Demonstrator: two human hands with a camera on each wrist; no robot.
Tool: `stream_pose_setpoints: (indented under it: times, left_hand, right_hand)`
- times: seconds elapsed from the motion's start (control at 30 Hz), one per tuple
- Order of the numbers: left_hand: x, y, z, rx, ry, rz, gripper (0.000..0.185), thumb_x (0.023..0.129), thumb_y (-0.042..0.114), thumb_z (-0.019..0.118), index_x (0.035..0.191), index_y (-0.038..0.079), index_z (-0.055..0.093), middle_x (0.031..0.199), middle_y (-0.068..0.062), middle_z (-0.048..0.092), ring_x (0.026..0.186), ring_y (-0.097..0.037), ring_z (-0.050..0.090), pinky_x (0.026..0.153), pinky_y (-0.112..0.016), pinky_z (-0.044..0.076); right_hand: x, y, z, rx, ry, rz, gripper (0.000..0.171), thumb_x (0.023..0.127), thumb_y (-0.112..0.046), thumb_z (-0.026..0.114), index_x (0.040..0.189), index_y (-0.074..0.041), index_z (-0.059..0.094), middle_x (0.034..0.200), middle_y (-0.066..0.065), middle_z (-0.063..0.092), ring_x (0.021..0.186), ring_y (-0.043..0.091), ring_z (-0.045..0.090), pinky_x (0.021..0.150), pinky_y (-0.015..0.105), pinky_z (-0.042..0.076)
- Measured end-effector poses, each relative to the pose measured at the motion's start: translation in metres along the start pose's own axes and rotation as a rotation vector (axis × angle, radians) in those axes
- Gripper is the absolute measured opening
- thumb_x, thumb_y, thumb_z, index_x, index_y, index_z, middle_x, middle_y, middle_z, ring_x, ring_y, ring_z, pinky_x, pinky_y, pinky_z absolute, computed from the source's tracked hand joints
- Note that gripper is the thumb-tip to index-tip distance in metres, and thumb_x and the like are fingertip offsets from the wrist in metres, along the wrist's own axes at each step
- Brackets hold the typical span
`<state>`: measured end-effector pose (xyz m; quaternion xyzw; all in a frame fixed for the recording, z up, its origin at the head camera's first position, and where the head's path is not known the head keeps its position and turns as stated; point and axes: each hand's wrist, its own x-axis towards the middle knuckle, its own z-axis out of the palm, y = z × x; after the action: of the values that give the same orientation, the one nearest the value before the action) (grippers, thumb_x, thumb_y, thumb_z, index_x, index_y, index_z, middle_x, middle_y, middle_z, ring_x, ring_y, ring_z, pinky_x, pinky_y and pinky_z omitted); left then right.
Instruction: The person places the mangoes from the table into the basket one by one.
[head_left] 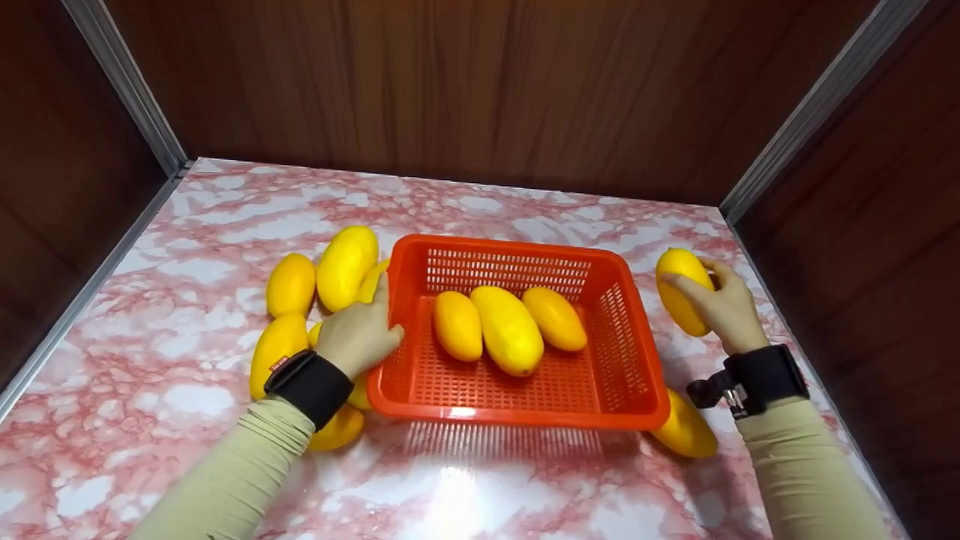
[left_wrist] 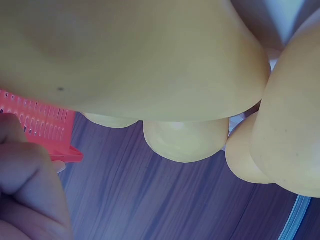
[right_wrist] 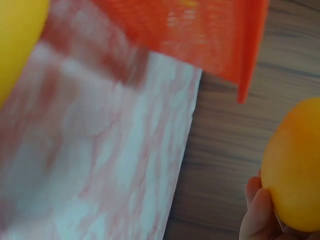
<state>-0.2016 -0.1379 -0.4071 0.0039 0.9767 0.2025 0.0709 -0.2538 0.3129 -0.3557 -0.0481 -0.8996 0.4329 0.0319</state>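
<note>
Head view looks forward, down over whole table [head_left: 187,420]. Both wrist views very close, low, facing back wall; all three share orange basket [head_left: 637,352].

One orange basket [head_left: 637,360] sits on the marble table [head_left: 187,397], with three mangoes [head_left: 508,328] inside. At its nine o'clock lie six more mangoes [head_left: 345,266] (some half hidden by the arm); at three o'clock one held mango [head_left: 681,291]; at five o'clock one more mango [head_left: 686,431]. Eleven mangoes altogether.
</note>
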Motion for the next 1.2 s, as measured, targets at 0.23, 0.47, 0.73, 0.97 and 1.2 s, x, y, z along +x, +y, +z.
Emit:
stream_pose_setpoints:
  times: [0.23,0.47,0.73,0.97,1.2]
  left_hand:
    - [0.000,0.000,-0.001,0.000,-0.010,-0.002,0.084,0.094,0.033,0.052,0.159,0.005,0.006,0.068,-0.008,0.054,0.058,-0.025,0.056,0.051,-0.035,0.039]
    - [0.001,-0.001,-0.003,-0.003,-0.003,-0.001,0.085,0.094,0.033,0.051,0.159,0.006,0.005,0.069,-0.010,0.057,0.060,-0.027,0.058,0.050,-0.036,0.039]
    - [0.000,-0.001,-0.003,-0.010,-0.009,-0.002,0.084,0.094,0.033,0.051,0.159,0.006,0.005,0.071,-0.011,0.058,0.061,-0.027,0.058,0.050,-0.036,0.040]
    - [0.000,-0.001,-0.002,-0.009,-0.007,0.001,0.085,0.094,0.033,0.052,0.159,0.006,0.005,0.068,-0.009,0.055,0.059,-0.026,0.057,0.050,-0.035,0.039]
    - [0.000,0.000,-0.001,0.000,-0.005,-0.005,0.085,0.094,0.034,0.052,0.159,0.006,0.006,0.069,-0.009,0.056,0.061,-0.027,0.057,0.052,-0.036,0.040]
  right_hand:
    - [0.001,-0.017,0.004,0.026,-0.010,-0.002,0.081,0.091,-0.052,0.062,0.151,-0.004,0.036,0.135,0.016,0.048,0.098,0.019,0.052,0.077,0.022,0.047]
    - [0.002,-0.036,0.010,0.059,-0.016,-0.026,0.080,0.090,-0.051,0.063,0.151,-0.006,0.037,0.134,0.015,0.048,0.097,0.019,0.052,0.076,0.022,0.048]
    - [-0.005,-0.054,0.023,0.114,-0.041,-0.088,0.074,0.092,-0.046,0.064,0.149,-0.007,0.040,0.128,0.012,0.050,0.098,0.018,0.052,0.078,0.023,0.049]
    - [-0.013,-0.066,0.042,0.163,-0.088,-0.123,0.072,0.091,-0.042,0.067,0.149,-0.009,0.041,0.135,0.015,0.051,0.105,0.022,0.053,0.084,0.025,0.049]
    - [-0.014,-0.065,0.067,0.188,-0.117,-0.148,0.072,0.090,-0.037,0.070,0.149,-0.007,0.040,0.138,0.017,0.052,0.112,0.025,0.053,0.089,0.030,0.047]
